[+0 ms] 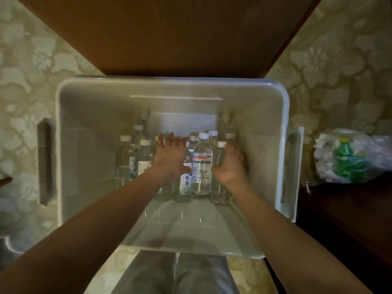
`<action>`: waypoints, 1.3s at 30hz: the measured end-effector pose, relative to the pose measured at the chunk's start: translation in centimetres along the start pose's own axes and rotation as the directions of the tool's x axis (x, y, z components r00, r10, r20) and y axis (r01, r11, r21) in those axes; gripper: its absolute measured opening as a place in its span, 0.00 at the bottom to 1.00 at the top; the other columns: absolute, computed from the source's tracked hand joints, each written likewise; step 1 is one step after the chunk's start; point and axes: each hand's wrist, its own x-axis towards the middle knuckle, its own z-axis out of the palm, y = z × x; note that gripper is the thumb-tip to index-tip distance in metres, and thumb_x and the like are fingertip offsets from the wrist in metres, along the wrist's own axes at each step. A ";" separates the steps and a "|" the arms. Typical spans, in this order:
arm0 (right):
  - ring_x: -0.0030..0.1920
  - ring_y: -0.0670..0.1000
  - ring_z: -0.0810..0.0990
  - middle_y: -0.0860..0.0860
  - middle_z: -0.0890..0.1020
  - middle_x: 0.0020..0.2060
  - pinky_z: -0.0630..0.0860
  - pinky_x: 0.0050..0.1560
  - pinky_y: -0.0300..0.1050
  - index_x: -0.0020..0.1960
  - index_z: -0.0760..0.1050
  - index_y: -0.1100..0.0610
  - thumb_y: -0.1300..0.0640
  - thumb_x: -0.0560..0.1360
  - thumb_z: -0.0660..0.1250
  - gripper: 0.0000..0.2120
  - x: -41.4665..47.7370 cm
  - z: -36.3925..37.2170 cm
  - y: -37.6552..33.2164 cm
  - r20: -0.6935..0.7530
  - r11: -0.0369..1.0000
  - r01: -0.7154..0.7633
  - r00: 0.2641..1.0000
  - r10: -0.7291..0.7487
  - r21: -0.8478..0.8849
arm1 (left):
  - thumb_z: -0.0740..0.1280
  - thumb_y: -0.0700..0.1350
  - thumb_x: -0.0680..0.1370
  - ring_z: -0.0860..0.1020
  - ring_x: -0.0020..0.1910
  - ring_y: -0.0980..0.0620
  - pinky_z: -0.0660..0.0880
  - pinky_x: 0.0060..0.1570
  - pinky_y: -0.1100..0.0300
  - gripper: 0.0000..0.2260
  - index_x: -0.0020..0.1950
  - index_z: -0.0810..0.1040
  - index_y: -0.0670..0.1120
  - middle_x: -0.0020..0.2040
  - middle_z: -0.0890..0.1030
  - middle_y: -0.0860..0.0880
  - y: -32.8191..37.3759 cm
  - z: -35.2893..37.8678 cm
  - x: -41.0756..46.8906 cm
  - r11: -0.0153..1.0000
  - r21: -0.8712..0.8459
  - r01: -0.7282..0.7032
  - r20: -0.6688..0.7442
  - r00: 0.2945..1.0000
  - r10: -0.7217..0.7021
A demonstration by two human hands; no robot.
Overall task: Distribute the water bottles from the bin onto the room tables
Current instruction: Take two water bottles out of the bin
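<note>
Both arms extended; left hand (170, 157) flat, right hand (231, 164) gripping bottle (219, 155).

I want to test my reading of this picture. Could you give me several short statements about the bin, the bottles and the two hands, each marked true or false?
1. The water bottles stand upright inside the white bin. True.
2. Their caps are green. False: they are white.
3. The right hand curls round a clear bottle at the right of the group. True.
4. The left hand lifts a bottle above the bin. False: it lies with straight fingers over the bottle tops, inside the bin.
5. The plastic bag lies left of the bin. False: it lies at the right.
</note>
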 end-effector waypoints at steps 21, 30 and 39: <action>0.57 0.52 0.78 0.48 0.78 0.55 0.72 0.54 0.43 0.67 0.72 0.54 0.63 0.73 0.71 0.23 -3.9 0.0 -0.4 0.093 0.920 0.085 0.987 -0.130 0.383 | 0.75 0.38 0.72 0.71 0.61 0.49 0.66 0.55 0.60 0.32 0.71 0.62 0.46 0.58 0.69 0.52 -0.1 0.4 -4.2 0.581 -0.810 -0.071 -0.067 0.997 0.028; 0.63 0.54 0.76 0.53 0.78 0.63 0.72 0.65 0.51 0.67 0.73 0.56 0.59 0.79 0.67 0.17 -5.8 -1.8 -0.5 0.086 0.908 0.181 0.970 -0.229 0.377 | 0.74 0.43 0.74 0.66 0.72 0.50 0.65 0.70 0.51 0.34 0.77 0.61 0.50 0.73 0.68 0.50 -0.3 1.2 -7.8 0.565 -0.807 -0.170 -0.149 0.985 0.083; 0.61 0.50 0.77 0.50 0.79 0.61 0.73 0.63 0.45 0.68 0.74 0.57 0.59 0.80 0.67 0.17 -10.2 -5.7 -4.0 0.112 0.853 0.263 0.931 -0.346 0.451 | 0.70 0.51 0.77 0.70 0.67 0.50 0.68 0.64 0.54 0.27 0.72 0.64 0.48 0.68 0.71 0.49 -1.8 -3.0 -13.5 0.571 -0.786 -0.238 -0.250 0.966 0.059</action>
